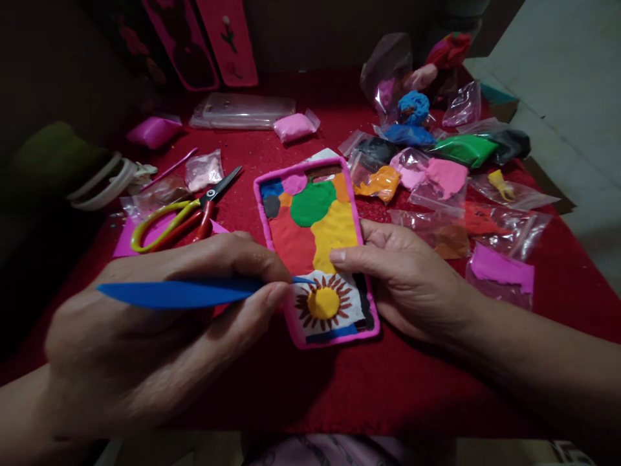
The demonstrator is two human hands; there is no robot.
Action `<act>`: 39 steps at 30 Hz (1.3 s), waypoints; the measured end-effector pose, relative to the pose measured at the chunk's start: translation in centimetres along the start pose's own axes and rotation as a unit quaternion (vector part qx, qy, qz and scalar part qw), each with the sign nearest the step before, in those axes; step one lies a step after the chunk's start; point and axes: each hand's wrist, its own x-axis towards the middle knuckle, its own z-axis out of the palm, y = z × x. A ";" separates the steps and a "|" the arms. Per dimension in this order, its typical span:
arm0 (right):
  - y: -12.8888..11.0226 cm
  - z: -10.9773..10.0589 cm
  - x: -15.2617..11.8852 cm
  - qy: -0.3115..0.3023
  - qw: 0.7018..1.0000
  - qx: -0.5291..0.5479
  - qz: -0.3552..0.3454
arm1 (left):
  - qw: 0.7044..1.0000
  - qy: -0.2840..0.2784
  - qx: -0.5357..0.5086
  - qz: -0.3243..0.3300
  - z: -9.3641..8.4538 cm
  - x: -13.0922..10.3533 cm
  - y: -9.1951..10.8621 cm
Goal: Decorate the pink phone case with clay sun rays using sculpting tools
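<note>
My left hand [179, 323] pinches a blue plastic modelling tool [194, 292], its thin tip over the brown petals around a yellow clay flower centre [324, 303]. Whether the tip presses into the clay I cannot tell. My right hand [412, 272] grips the right edge of a phone case [367, 285], thumb on the yellow patch. Patches of red, green, yellow, white, orange and blue clay cover the case, inside a raised pink clay border. The flower sits on the white patch near the lower end. Part of the case's right side is hidden by my right hand.
Scissors [187, 217] with yellow and red handles lie left on the red cloth [436, 395]. Several clay bags, including a green one [463, 150], crowd the right. Behind are a clear case [242, 111] and a pink bag [295, 126]. A tipped tub [104, 184] lies left.
</note>
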 end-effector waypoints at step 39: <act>-0.1 0.4 0.0 0.000 1.000 0.012 -0.003 | 0.999 -0.011 -0.030 0.003 0.1 -0.1 0.1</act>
